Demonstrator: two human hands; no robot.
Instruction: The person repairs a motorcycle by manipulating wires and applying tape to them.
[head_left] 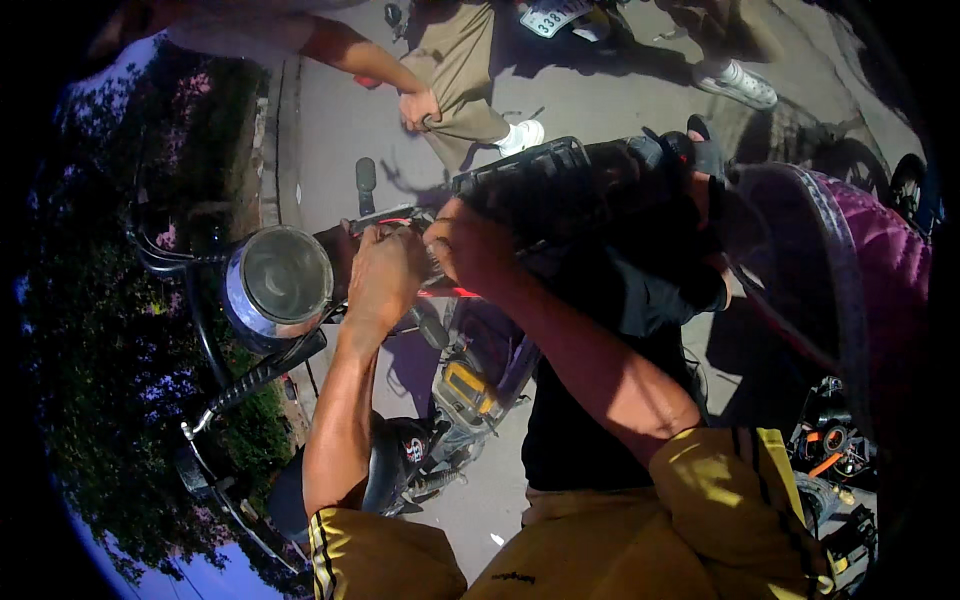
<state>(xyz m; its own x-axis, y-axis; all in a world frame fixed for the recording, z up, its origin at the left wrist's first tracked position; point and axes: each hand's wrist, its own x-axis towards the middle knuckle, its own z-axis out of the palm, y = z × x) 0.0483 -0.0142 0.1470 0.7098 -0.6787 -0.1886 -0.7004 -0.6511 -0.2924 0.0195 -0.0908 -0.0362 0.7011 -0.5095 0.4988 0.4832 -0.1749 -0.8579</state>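
Observation:
My left hand (385, 275) and my right hand (468, 245) are pressed together at the front of a motorbike, just right of its round chrome headlight (278, 283). Both fists are closed around a part near the handlebar, with thin red wire (450, 292) showing under them. What exactly the fingers grip is hidden by the hands. A black handlebar grip and lever (262, 375) stick out below the headlight. A black front basket (520, 170) sits just behind my right hand.
Another person in tan trousers (455, 60) stands on the pavement above, one hand (418, 108) hanging down. A purple padded seat (880, 260) lies at right. Tools (835, 450) lie at lower right. Bushes (110, 330) fill the left side.

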